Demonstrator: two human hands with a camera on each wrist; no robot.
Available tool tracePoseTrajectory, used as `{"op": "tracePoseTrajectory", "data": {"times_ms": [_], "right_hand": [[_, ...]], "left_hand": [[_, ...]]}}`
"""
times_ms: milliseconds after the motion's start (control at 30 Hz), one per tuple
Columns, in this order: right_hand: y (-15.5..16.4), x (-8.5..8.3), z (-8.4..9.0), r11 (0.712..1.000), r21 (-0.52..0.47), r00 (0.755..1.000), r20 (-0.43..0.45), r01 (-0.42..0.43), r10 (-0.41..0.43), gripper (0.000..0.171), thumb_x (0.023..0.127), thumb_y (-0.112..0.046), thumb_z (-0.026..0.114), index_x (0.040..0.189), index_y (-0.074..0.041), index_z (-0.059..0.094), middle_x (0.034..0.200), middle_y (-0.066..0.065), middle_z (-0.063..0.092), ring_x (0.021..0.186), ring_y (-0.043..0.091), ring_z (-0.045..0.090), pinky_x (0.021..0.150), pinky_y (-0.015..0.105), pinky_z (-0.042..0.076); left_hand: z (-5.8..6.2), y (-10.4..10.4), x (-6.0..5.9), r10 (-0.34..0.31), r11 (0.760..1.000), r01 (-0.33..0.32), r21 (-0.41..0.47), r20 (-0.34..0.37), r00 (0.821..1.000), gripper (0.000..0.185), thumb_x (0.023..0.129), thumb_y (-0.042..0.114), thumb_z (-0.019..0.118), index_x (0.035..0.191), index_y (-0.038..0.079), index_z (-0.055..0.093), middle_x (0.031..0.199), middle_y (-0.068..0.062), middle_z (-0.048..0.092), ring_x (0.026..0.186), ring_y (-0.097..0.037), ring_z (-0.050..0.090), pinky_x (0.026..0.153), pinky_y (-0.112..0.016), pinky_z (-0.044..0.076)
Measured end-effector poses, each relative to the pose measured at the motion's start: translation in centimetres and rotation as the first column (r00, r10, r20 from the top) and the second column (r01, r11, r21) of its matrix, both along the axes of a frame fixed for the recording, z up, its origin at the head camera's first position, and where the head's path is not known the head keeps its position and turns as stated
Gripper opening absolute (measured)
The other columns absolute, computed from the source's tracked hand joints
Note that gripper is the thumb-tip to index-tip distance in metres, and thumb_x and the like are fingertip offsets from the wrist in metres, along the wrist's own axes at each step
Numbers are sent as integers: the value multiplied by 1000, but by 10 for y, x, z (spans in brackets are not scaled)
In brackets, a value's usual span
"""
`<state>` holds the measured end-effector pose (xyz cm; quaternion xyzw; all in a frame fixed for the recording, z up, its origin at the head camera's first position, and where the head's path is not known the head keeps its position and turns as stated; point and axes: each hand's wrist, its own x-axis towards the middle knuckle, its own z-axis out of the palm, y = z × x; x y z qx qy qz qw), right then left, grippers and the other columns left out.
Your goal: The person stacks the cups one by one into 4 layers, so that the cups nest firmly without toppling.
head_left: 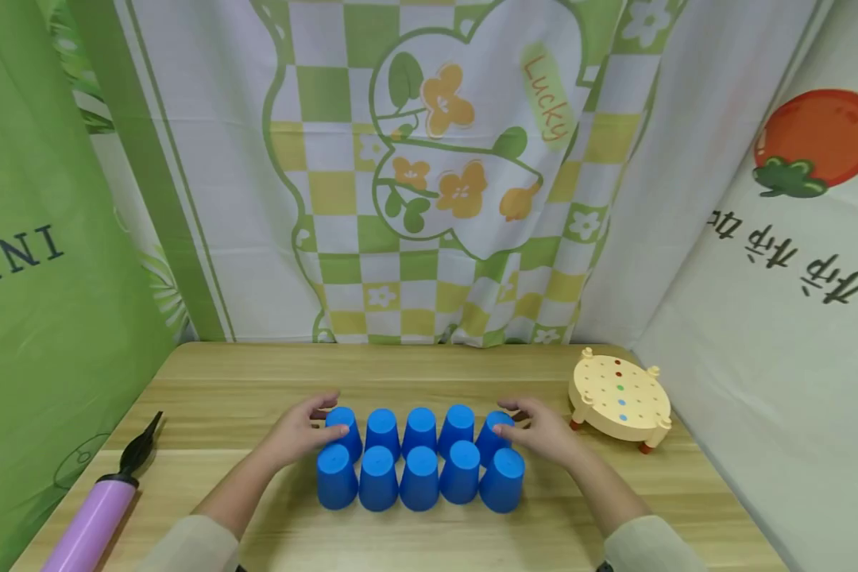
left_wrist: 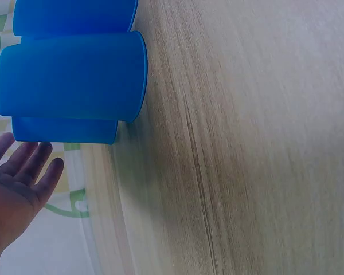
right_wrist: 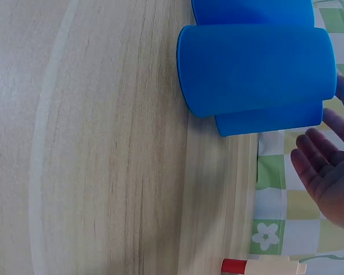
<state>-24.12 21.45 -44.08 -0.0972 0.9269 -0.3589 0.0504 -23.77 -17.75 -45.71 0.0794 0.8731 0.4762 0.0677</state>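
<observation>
1. On the wooden worktop (head_left: 257, 381), at the centre: ten upturned blue cups (head_left: 419, 457) in two touching rows of five.
2. At 9 o'clock of the rows, left hand (head_left: 302, 433): grip apart, relaxed fingers against the back-row end cup.
3. At 3 o'clock, right hand (head_left: 539, 433): grip apart too, touching the opposite end cup.
4. At 12 o'clock, a checked curtain (head_left: 429, 199) reading "Lucky"; left cloth (head_left: 36, 278) showing "NNI".
5. At 8 o'clock, a purple pump (head_left: 96, 516); at 2 o'clock, a cream peg stool (head_left: 618, 397), just beside the right hand.
</observation>
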Motion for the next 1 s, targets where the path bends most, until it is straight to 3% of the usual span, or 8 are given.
{"op": "tracePoseTrajectory", "data": {"times_ms": [200, 567, 833, 1000], "right_hand": [[0, 2, -1, 1000, -8, 999, 47, -13, 13, 52, 71, -40, 67, 115, -16, 54, 109, -2, 58, 99, 18, 52, 79, 35, 47], [1, -1, 0, 1000, -13, 998, 65, -3, 4, 51, 71, -38, 68, 116, -17, 54, 104, -2, 59, 93, 15, 53, 75, 31, 48], [-2, -13, 22, 1000, -11, 1000, -6, 19, -20, 51, 75, -38, 63, 121, -19, 49, 113, 0, 56, 101, 20, 52, 75, 31, 49], [-16, -27, 38, 998, -1, 998, -25, 60, -60, 53, 76, -39, 62, 123, -21, 47, 114, 4, 55, 103, 23, 52, 74, 33, 50]], "left_hand": [[0, 3, 2, 5, 1000, -5, -13, 15, 1000, 61, 73, 35, 66, 124, 10, 46, 118, -10, 53, 105, -27, 52, 80, -40, 50], [-1, 4, -2, 57, 998, -56, -15, 20, 998, 60, 72, 34, 67, 122, 8, 48, 117, -9, 55, 104, -25, 53, 81, -37, 50], [13, 4, -24, 73, 996, -75, -44, -44, 996, 65, 73, 40, 64, 126, 9, 44, 126, -12, 49, 113, -30, 47, 88, -42, 45], [26, 19, -40, 74, 994, -81, -69, -90, 993, 63, 74, 42, 63, 126, 12, 44, 124, -11, 50, 113, -29, 47, 89, -43, 44]]}}
